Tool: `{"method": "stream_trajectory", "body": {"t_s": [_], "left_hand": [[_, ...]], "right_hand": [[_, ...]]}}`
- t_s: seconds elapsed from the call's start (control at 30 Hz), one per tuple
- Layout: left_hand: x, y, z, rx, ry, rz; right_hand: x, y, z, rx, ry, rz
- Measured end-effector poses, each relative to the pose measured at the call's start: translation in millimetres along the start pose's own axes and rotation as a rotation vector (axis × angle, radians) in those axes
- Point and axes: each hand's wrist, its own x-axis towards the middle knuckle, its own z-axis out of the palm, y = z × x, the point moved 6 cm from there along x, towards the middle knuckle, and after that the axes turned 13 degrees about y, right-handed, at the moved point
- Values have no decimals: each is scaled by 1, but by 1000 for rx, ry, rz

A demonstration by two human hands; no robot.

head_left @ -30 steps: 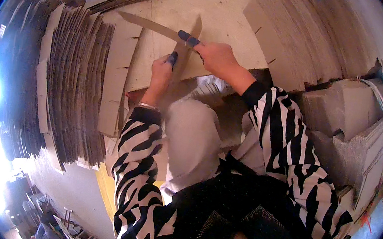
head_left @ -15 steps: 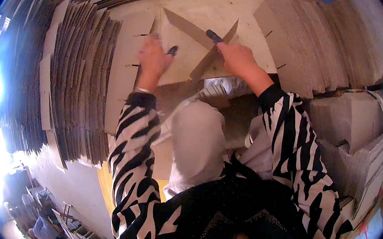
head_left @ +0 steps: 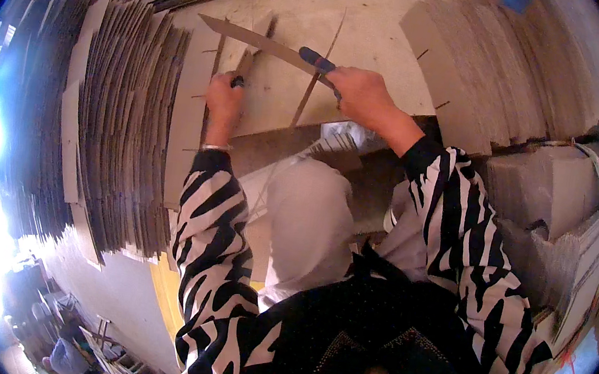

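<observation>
- Our right grip (head_left: pixel 366 99) pinches two crossed cardboard strips (head_left: pixel 275 46), upper middle of frame; one points upper left, the other stands nearly edge-on.
- Our left grip (head_left: pixel 223 105) seems to pinch a third strip (head_left: pixel 245 65), slanting up-right, left of the crossing.
- Pale counter (head_left: pixel 378 36) beneath; cardboard stacks (head_left: pixel 123 128) flank it.

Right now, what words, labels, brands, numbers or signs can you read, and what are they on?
None can be read.
Brown strip in the right hand: no lettering visible.
Cardboard stack on the right: only short dark lines, no lettering visible.
Clutter at lower left: too small and blurred to tell.
</observation>
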Motion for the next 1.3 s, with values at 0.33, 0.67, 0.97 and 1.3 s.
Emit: {"method": "stream_trajectory", "body": {"t_s": [0.33, 0.67, 0.97, 1.3], "left_hand": [[-49, 29, 26, -128, 18, -54], [-23, 41, 5, -721, -241, -567], [-24, 32, 11, -742, -185, -645], [-19, 55, 16, -717, -276, -803]], "right_hand": [[-10, 12, -12, -42, -77, 66], [-14, 12, -1, -21, -39, 50], [-18, 23, 4, -180, -371, 141], [-19, 32, -23, -197, -222, 93]]}}
